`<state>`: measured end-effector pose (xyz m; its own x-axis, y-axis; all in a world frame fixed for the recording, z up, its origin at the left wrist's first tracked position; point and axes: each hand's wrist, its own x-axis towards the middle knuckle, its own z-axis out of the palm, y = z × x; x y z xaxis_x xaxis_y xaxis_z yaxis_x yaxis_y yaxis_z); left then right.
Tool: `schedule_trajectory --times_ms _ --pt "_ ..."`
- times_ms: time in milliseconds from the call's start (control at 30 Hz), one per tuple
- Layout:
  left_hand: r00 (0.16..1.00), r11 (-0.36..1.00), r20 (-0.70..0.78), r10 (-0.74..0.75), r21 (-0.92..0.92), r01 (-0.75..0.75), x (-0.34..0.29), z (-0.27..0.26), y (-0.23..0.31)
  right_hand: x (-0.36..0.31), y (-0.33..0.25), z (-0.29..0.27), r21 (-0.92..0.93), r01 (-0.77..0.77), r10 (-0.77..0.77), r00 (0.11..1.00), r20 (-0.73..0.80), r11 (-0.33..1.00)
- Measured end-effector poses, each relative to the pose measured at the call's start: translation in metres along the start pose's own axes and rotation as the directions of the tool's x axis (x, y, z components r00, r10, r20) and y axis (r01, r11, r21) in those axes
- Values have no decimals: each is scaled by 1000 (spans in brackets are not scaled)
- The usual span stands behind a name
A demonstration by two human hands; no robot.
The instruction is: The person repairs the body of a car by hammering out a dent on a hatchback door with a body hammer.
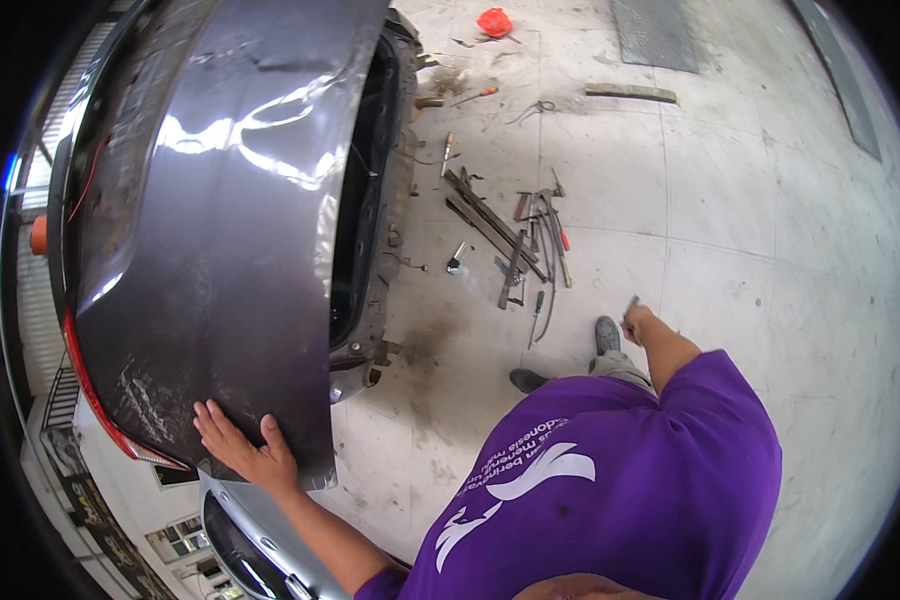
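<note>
My left hand (pixel 245 450) lies flat with its fingers spread on a dark grey car body panel (pixel 240 300), near its lower end. Scuffs and pale scratches show on the paint beside the fingertips, and dents catch the light farther up. A red tail light (pixel 92 390) runs along the panel's left edge. Out to the right, over the floor, my right hand (pixel 637 322) is closed. A small greyish tip sticks out of it, too little to name.
Metal bars (pixel 492 222), a green-handled screwdriver (pixel 538 303) and several other hand tools lie on the pale floor, right of the car. Farther off are an orange-handled screwdriver (pixel 488 91), a red bag (pixel 495 22) and a short wooden strip (pixel 630 92). A silver car (pixel 232 530) stands lower left.
</note>
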<state>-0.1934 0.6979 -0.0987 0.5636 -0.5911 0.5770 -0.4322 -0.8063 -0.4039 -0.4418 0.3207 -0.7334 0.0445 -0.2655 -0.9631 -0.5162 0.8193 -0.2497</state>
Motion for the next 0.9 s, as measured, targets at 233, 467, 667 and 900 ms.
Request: schedule_trajectory --times_ms 233,467,667,900 --pt "994 994 -104 21 -102 -32 22 5 36 41 -63 14 -117 77 -41 959 281 990" --pt "843 588 -33 537 -701 -403 -2 61 224 20 -39 -47 -709 617 -634 406 658 -341" --pt "132 736 748 650 -663 135 -173 320 257 -73 60 -195 -911 386 -617 684 390 -147" --pt "-136 786 775 617 -612 87 -143 357 350 -105 206 -355 -818 -116 -267 912 -313 563"
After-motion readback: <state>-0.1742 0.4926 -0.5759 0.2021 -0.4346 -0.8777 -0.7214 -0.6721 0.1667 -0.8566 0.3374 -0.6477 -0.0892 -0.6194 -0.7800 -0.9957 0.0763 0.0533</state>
